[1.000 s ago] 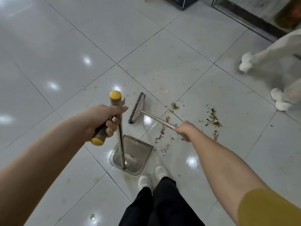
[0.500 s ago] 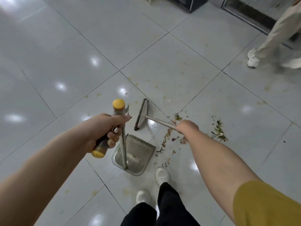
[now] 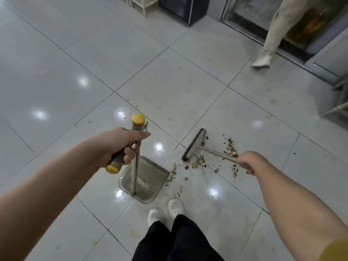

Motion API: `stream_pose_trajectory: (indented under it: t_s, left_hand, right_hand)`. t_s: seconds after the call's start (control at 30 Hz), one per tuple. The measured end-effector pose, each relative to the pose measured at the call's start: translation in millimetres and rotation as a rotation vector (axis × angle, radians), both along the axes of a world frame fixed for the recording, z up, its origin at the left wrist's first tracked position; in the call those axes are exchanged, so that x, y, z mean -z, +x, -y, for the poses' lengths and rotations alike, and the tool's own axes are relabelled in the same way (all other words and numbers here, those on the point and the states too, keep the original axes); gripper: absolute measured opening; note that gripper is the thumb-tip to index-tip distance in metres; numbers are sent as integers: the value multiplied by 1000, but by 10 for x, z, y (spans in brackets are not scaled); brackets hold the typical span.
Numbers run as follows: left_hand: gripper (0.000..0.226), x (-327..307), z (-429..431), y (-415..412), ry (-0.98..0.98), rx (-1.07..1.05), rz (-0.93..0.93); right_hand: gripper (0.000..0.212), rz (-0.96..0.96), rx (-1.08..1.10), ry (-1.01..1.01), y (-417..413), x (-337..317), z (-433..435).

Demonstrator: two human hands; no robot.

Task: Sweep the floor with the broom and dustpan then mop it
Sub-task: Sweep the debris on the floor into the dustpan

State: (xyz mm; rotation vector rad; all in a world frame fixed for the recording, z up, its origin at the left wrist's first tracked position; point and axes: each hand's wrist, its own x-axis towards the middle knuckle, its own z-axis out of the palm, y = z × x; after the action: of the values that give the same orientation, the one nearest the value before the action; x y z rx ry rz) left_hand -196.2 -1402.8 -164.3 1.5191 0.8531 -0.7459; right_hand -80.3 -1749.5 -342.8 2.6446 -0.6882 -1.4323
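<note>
My left hand [image 3: 120,146] grips the yellow-capped handle [image 3: 138,120] of a long-handled grey dustpan [image 3: 150,178], which rests on the white tiled floor just ahead of my shoes. My right hand [image 3: 246,162] holds the metal handle of a small broom; its brush head [image 3: 194,144] touches the floor to the right of the pan. Scattered debris [image 3: 197,163] lies between the broom head and the pan's open edge. More debris [image 3: 230,146] sits behind the broom handle.
A person's leg in beige trousers and a white shoe [image 3: 261,62] steps at the upper right near a glass doorway [image 3: 308,31]. A dark cabinet [image 3: 180,8] and white shelf frame [image 3: 139,4] stand at the top. Metal furniture legs [image 3: 335,108] at the right edge.
The broom head has swung from left of the debris, beside the pan, over to the right, and my right hand followed. The other person has walked farther away toward the doorway.
</note>
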Motion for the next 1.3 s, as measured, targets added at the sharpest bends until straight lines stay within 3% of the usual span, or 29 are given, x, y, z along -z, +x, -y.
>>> stream_pose_trajectory:
  t_s: [0.13, 0.37, 0.57, 0.77, 0.9, 1.03, 1.17, 1.3]
  left_hand:
    - [39, -8, -67, 1, -20, -21, 3]
    - [40, -5, -127, 153, -25, -65, -28]
    - [38, 60, -91, 355, -7, -54, -50]
    - [37, 114, 12, 530, 3, -40, -48]
    - [37, 123, 133, 532, 4, 46, -44]
    - [37, 75, 281, 483, -2, 115, -26]
    - [37, 29, 374, 362, 15, 159, -12]
    - [38, 1, 360, 195, 30, 181, 10]
  right_hand:
    - [32, -42, 17, 13, 2, -90, 3]
    - [25, 17, 114, 298, 12, 109, -643]
    - [37, -39, 132, 385, 402, 329, -1040]
    - [34, -24, 113, 315, 463, 388, -630]
    - [14, 19, 151, 225, 200, 394, -176]
    - [19, -4, 211, 126, -109, 377, 232]
    - [9, 45, 246, 73, -461, 304, 481]
    - [27, 62, 371, 96, -774, 244, 620]
